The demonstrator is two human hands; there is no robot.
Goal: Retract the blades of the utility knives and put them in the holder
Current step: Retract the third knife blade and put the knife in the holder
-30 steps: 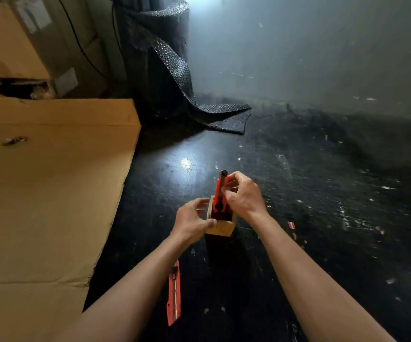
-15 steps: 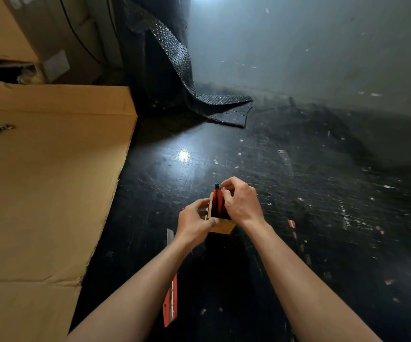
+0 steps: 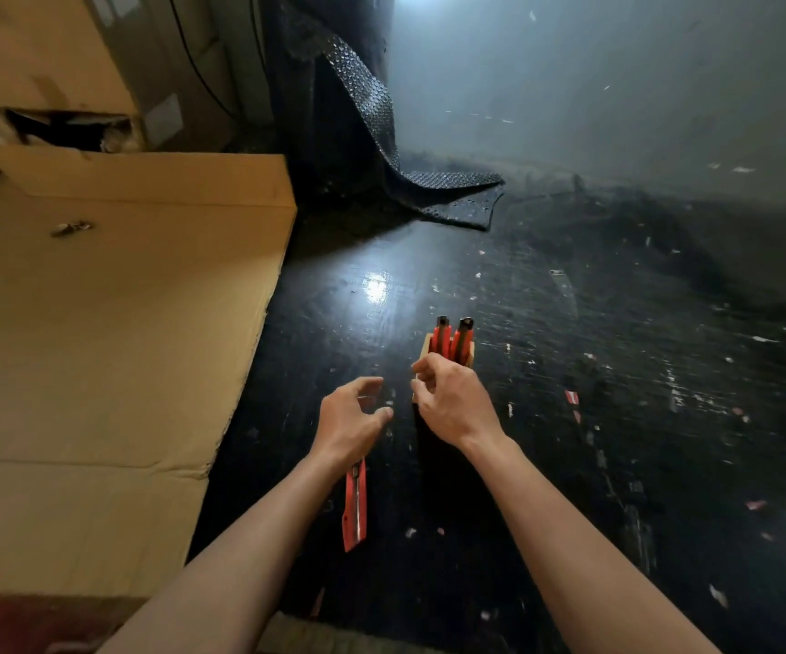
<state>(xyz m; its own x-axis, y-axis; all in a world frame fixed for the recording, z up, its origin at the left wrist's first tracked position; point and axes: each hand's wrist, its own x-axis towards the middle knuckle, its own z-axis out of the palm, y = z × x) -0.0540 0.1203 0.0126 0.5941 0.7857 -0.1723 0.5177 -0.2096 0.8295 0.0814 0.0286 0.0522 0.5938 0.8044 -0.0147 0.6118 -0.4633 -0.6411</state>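
Hands empty over dark surface (image 3: pixel 570 417), knives part stowed.

Cardboard sheet (image 3: pixel 98 323) at far left. Left hand (image 3: pixel 351 420) spread, fingers curled, holding nothing, above red utility knife (image 3: pixel 355 507) lying flat. Right hand (image 3: pixel 452 403) loosely open, just before wooden holder (image 3: pixel 428 346). Two red knives (image 3: pixel 452 339) upright inside.

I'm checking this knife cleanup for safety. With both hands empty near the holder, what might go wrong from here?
1. The remaining utility knife lies partly under the left hand and wrist; whether its blade is out cannot be seen, so a blind grab may cut.
2. The wooden holder is narrow, with two knives standing tall; the right hand, close by, might tip it.
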